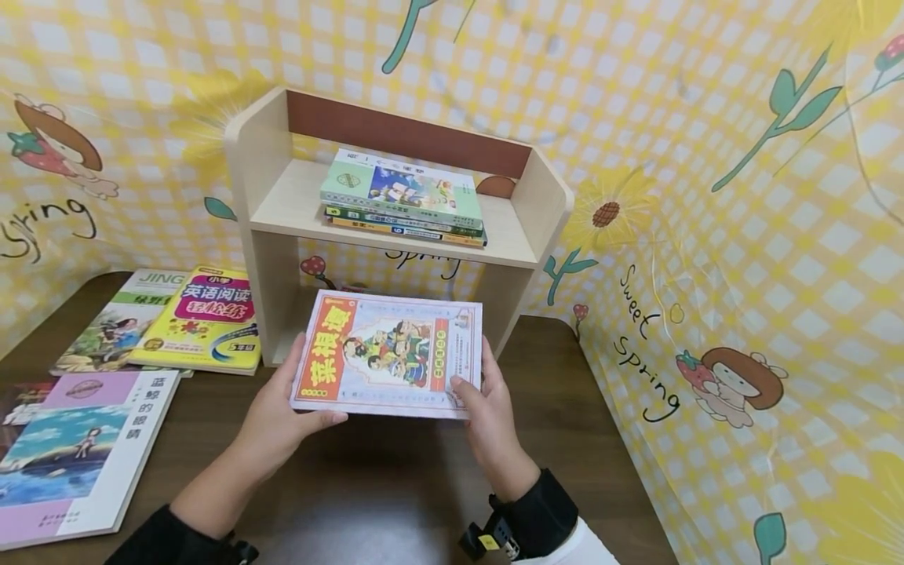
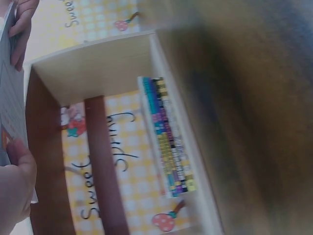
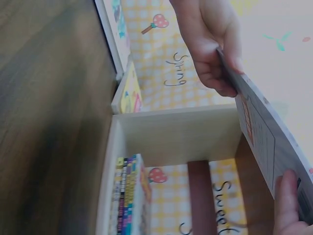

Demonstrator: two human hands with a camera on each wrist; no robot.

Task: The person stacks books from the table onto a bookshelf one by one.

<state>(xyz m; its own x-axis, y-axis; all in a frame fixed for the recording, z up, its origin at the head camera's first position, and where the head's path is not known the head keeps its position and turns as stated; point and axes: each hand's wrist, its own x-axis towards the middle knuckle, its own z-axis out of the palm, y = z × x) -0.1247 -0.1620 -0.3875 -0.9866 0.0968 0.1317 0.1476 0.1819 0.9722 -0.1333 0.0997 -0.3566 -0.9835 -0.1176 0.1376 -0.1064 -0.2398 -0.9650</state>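
The book (image 1: pixel 387 357) lies between fingers (image 1: pixel 493 370) of the left hand (image 1: pixel 278 408) and right hand (image 1: pixel 492 416).

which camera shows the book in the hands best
The head view: it shows the held book almost whole, its illustrated cover facing the camera. The left wrist view has only a slanted strip, cut off by the left edge. The right wrist view shows it steeply slanted, running out of frame at the right.
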